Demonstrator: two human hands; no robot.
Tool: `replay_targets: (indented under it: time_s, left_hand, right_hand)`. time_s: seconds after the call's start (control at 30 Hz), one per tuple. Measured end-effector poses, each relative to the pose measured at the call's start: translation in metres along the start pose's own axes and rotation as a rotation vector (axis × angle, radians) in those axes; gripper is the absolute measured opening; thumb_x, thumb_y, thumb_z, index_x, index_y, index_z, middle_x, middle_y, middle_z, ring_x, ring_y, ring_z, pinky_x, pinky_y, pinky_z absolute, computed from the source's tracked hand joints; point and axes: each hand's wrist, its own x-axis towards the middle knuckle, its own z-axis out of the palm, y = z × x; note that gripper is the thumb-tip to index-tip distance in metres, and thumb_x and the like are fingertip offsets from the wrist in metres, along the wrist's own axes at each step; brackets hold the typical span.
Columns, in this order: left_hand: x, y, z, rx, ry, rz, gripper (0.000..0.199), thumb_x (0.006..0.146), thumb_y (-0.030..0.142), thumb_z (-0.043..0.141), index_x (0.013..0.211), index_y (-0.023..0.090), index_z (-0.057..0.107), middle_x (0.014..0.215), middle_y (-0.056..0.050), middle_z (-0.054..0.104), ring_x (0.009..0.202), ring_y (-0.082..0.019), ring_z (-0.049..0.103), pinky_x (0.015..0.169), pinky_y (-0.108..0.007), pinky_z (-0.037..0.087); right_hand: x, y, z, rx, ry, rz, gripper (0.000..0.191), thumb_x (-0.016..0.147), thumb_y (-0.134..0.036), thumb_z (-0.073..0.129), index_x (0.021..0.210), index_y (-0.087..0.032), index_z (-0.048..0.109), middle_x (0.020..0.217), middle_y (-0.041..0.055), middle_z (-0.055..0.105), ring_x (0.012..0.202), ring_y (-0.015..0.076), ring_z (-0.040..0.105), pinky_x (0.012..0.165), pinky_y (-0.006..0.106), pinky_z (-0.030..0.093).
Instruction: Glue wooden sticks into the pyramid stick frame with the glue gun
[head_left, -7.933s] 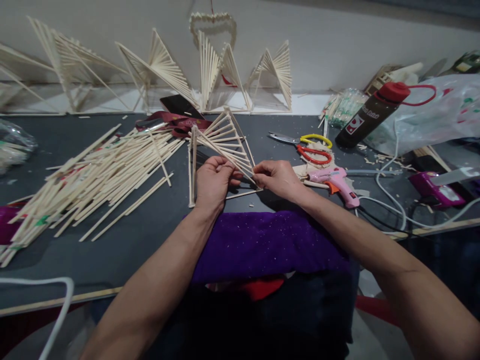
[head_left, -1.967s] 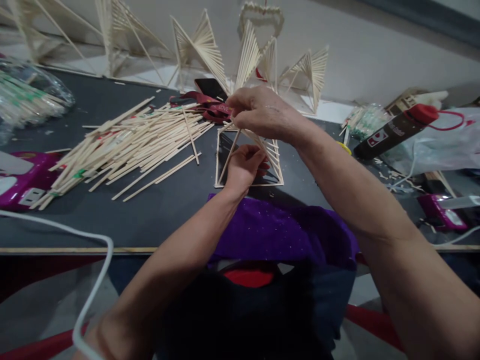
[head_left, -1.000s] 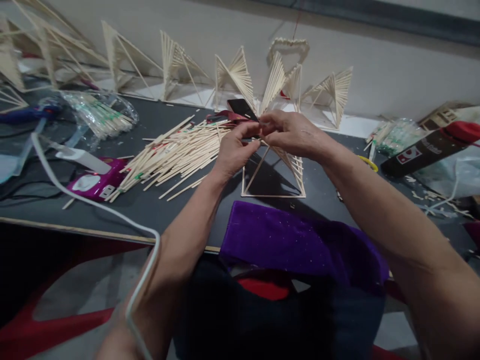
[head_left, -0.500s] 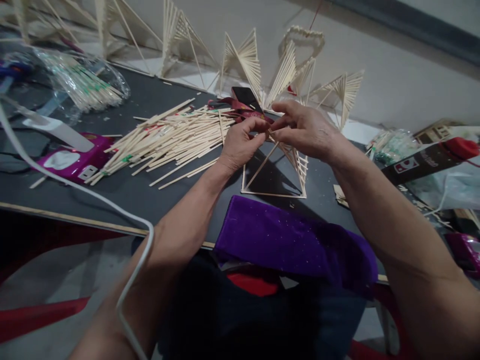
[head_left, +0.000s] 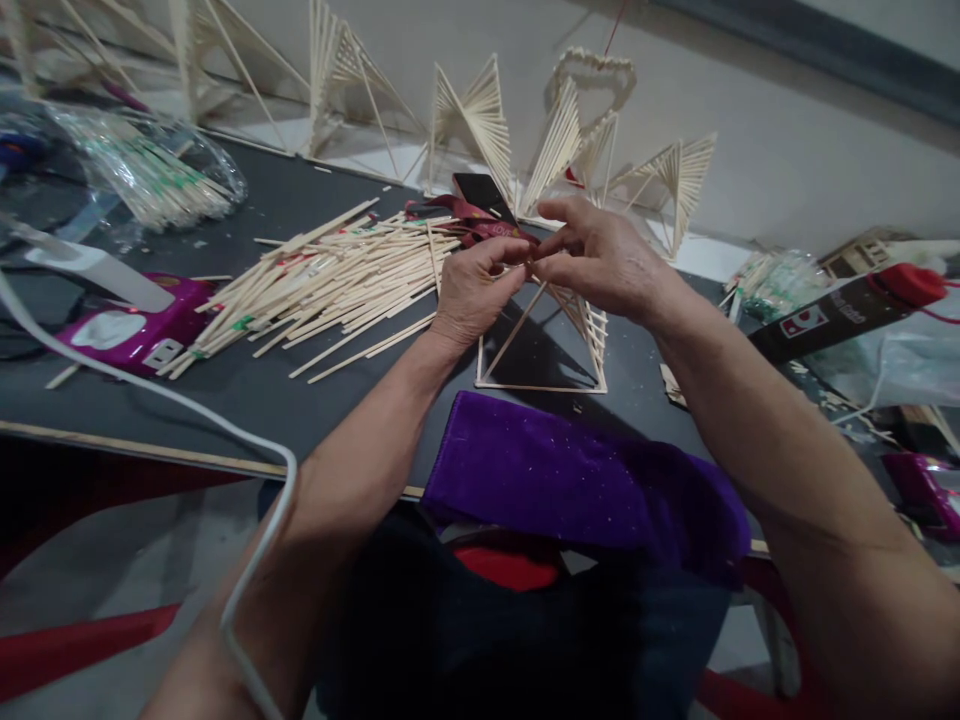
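A small frame of thin wooden sticks (head_left: 541,387) stands on the dark table, its square base toward me and its sides rising to a top point. At that top, the thumb and fingers of my left hand (head_left: 480,288) are pinched together. My right hand (head_left: 600,255) meets them from the other side, thumb and fingertips closed on the top of the frame. The fingers hide the exact joint between the sticks. Just left of my left hand lies a loose pile of wooden sticks (head_left: 337,285).
Finished stick structures (head_left: 472,115) line the wall. A phone (head_left: 480,192) with a red strap lies behind my hands. Purple cloth (head_left: 577,470) drapes over the front edge. A magenta device (head_left: 124,330) and white cable (head_left: 187,395) are left; a dark bottle (head_left: 832,320) leans right.
The view has shifted slightly, so everything sits a little further left. Both hands stay pinched at the frame's top with hardly any movement.
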Motion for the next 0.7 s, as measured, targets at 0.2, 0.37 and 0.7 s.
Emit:
replay_targets:
  time_s: [0.2,0.37,0.7]
  left_hand:
    - [0.001,0.003,-0.001,-0.002,0.003,0.006,0.013,0.083,0.023,0.068,0.095,0.025,0.074,0.096,0.001,0.075,0.088,-0.017,0.069,0.083,-0.033,0.056]
    - [0.001,0.006,-0.001,-0.013,0.012,0.006,0.012,0.082,0.025,0.068,0.092,0.026,0.075,0.093,0.002,0.075,0.085,-0.017,0.069,0.081,-0.033,0.057]
    - [0.003,0.007,-0.002,0.010,0.029,0.010,0.014,0.080,0.029,0.072,0.093,0.034,0.075,0.089,0.012,0.074,0.076,-0.014,0.067,0.075,-0.038,0.058]
  right_hand:
    - [-0.008,-0.014,-0.005,-0.116,0.049,-0.025,0.046,0.082,-0.019,0.063,0.127,-0.015,0.053,0.101,0.0059,0.068,0.095,0.0207,0.064,0.088,0.036,0.050]
    - [-0.045,-0.007,-0.022,-0.113,0.298,-0.100,0.021,0.088,-0.025,0.060,0.105,-0.014,0.065,0.087,0.0047,0.067,0.081,0.0157,0.061,0.078,0.030,0.049]
    - [-0.122,0.089,0.000,0.283,0.147,0.340,0.019,0.083,-0.033,0.060,0.079,-0.016,0.069,0.072,0.0030,0.067,0.059,0.0115,0.059,0.059,0.026,0.044]
